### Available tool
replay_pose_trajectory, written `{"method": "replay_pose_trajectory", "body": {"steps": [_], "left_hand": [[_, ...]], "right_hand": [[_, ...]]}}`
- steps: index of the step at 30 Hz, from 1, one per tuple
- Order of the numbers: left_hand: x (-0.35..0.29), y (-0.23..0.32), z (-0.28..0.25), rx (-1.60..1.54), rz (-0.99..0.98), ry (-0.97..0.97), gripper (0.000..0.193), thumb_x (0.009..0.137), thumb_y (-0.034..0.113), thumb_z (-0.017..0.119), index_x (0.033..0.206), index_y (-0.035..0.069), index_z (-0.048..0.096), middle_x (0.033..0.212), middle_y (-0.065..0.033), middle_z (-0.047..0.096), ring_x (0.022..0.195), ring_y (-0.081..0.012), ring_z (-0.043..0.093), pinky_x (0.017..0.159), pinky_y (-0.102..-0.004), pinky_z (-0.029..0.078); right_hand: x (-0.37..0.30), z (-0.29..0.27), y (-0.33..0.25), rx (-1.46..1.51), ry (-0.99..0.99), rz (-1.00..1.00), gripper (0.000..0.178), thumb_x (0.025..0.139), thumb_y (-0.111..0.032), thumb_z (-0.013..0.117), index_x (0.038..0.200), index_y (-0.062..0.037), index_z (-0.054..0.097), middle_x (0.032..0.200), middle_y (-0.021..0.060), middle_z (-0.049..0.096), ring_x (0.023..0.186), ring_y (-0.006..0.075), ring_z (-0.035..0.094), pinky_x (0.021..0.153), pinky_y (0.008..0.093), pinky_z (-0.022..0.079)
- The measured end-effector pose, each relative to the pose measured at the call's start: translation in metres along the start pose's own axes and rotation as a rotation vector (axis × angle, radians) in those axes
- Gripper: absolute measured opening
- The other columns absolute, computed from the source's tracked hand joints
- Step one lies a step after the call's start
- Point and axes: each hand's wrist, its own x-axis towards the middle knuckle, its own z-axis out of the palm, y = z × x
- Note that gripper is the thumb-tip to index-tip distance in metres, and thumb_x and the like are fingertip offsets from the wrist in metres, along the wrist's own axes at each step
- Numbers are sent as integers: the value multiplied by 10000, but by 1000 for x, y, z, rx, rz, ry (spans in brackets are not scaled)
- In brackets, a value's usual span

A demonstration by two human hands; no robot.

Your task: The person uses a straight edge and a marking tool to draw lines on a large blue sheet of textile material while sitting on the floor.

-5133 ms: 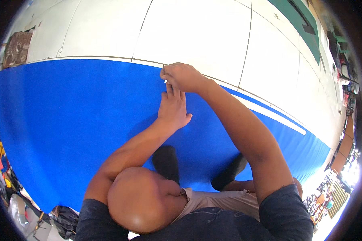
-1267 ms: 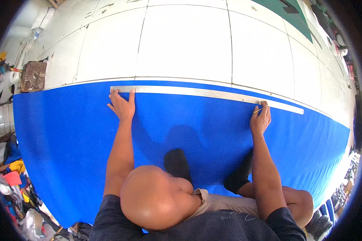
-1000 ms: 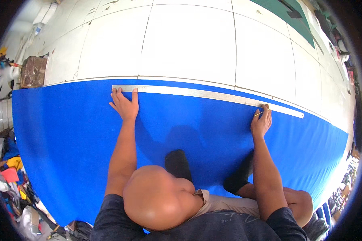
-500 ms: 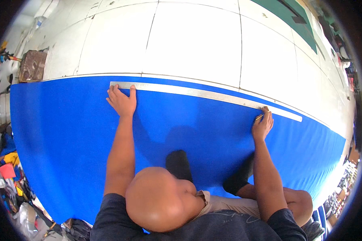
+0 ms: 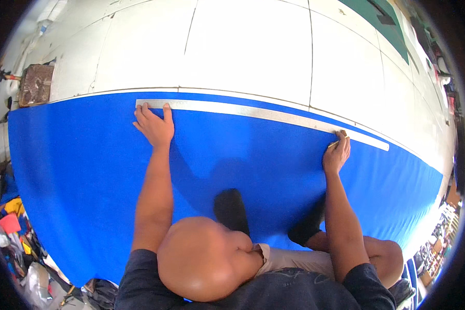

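A long metal ruler (image 5: 253, 111) lies on a wide sheet of blue cloth (image 5: 98, 170), just inside its far edge. At the ruler's left end, my left hand (image 5: 156, 125) is spread, thumb and fingertips pressing on its near edge. Toward the ruler's right end, my right hand (image 5: 337, 154) has its fingers closed around a slim pencil (image 5: 332, 145). The fingertips of that hand touch the ruler, and the pencil's point is hard to make out there.
Pale floor tiles (image 5: 248, 46) stretch beyond the cloth. A brown block (image 5: 36, 85) stands by the cloth's far left corner. A green sheet (image 5: 382, 20) lies at the far right. Mixed colourful items (image 5: 15, 222) are piled along the left. My dark-socked foot (image 5: 231, 209) rests on the cloth.
The whole view has shifted slightly. Both hands and the ruler keep nearly the same places on the cloth; the pencil has tilted a little in my right hand.
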Motion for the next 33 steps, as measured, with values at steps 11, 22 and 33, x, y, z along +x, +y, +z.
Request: {"method": "replay_pose_trajectory", "body": {"steps": [11, 22, 33], "left_hand": [[5, -2, -1, 48, -42, -41, 808, 945, 574, 582, 1473, -16, 418, 1577, -217, 347, 1494, -405, 266, 1216, -603, 167], [6, -7, 7, 93, 11, 18, 774, 950, 575, 581, 1440, -12, 470, 1554, -224, 398, 1461, -425, 329, 1185, -624, 216], [5, -3, 9, 65, 24, 30, 747, 962, 576, 566, 1433, 2, 479, 1564, -210, 388, 1451, -414, 343, 1170, -628, 244]], "right_hand": [[1, 4, -4, 6, -43, 69, 382, 948, -46, 489, 1312, -146, 551, 1485, 92, 527, 1453, 351, 379, 1200, 513, 247], [5, -1, -6, 40, 4, 27, 367, 857, -19, 580, 1206, -128, 615, 1404, 96, 575, 1364, 332, 467, 1160, 491, 305], [3, 0, -4, 45, 41, 53, 320, 870, -31, 561, 1174, -120, 607, 1360, 109, 586, 1354, 336, 464, 1166, 509, 293]]}}
